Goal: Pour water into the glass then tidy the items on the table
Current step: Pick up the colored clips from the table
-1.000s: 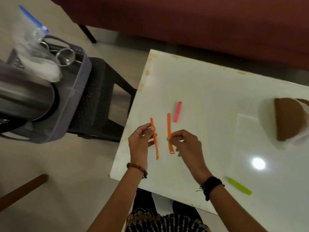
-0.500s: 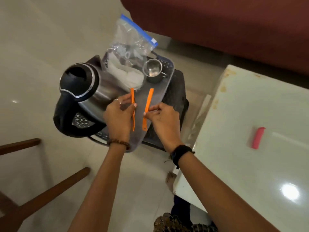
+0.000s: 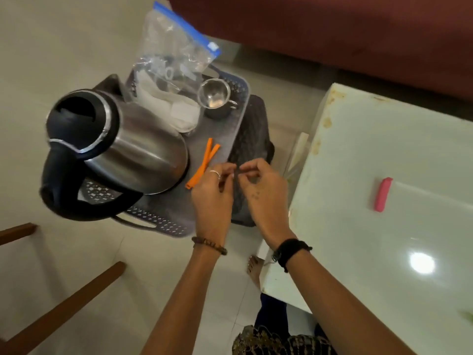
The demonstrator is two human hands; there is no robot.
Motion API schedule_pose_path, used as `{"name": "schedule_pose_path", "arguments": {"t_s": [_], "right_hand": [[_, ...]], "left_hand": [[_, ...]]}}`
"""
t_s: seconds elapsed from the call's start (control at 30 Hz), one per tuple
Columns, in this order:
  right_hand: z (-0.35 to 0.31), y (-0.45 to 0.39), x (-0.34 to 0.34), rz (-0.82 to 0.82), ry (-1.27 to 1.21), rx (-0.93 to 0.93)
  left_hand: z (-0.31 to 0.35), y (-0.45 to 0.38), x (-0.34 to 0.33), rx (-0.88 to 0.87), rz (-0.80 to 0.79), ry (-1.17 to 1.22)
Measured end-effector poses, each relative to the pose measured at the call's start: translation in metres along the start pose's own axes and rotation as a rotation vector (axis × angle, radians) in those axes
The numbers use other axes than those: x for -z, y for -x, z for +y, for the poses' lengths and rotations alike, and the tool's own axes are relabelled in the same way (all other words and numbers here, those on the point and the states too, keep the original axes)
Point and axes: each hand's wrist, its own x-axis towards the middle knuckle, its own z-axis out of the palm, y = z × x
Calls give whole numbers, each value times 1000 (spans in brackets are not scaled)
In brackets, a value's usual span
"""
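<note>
Orange strips [image 3: 203,163], 2 of them, lie side by side in the grey perforated tray [image 3: 238,119], touching along most of their length and fanning apart at the far end. They sit just right of the steel electric kettle [image 3: 120,147], which stands in the same tray with its black lid and handle toward the near-left. At the tray's far end are a small steel cup [image 3: 215,97] and a clear zip bag [image 3: 176,62] with a blue seal, propped over white folded material. The tray rests on a dark stool [image 3: 253,149] beside the white surface [image 3: 384,226].

Left hand [image 3: 213,198]: back of hand up, wrist bent slightly, fingers loosely curled with tips drawn toward the thumb, a ring on 1 finger, a bead bracelet at the wrist. It hovers just over the near end of the strips; nothing seen in its grasp.

Right hand [image 3: 263,193]: beside the left, nearly touching it at the fingertips, fingers curled in a loose pinch shape, black band on the wrist. Nothing visible between the fingers.

Both forearms reach in from the lower edge, converging over the tray's near-right corner.

On the white surface, well apart from the tray, lies 1 pink strip [image 3: 382,194]. A ceiling light glares off the surface to its near side.
</note>
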Motion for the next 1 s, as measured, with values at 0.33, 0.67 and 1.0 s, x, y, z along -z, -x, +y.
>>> {"name": "schedule_pose_path", "arguments": {"t_s": [0.33, 0.67, 1.0], "right_hand": [[137, 81, 186, 313, 118, -392], [260, 168, 342, 219, 609, -525], [284, 168, 339, 183, 582, -474]], "left_hand": [[65, 139, -157, 35, -608, 96], [83, 148, -280, -508, -475, -474], [84, 151, -301, -269, -346, -361]]}}
